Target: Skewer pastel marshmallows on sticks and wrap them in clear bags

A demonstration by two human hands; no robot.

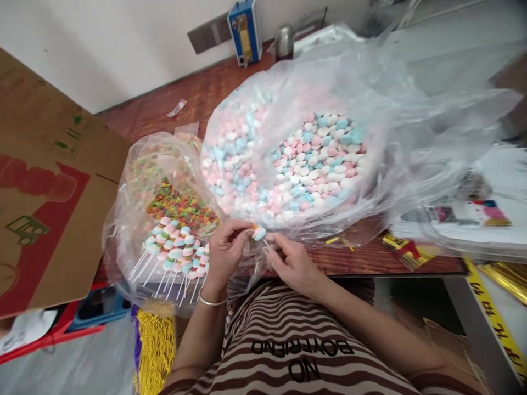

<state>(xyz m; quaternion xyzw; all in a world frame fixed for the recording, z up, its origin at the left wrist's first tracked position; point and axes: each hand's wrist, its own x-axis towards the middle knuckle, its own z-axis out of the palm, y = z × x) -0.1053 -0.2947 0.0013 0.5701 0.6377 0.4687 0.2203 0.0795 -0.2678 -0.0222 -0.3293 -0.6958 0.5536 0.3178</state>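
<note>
My left hand (225,249) pinches a small pastel candy (259,233) at its fingertips, just in front of my body. My right hand (290,262) is closed on a thin white stick (265,242) that meets the candy from the right. Beyond my hands, a large clear plastic bag (370,99) holds a heap of pink, blue and white candies (317,159). To the left, a smaller clear bag (135,181) holds several finished candy skewers (175,255) on white sticks and a pile of small multicoloured sweets (181,207).
A brown wooden table (197,93) bears the bags. A cardboard box flap (45,186) stands at the left. A blue device (245,30) sits by the far wall. Printed packets and gold foil wrappers (448,219) lie at the right. A yellow tassel bundle (154,345) hangs below.
</note>
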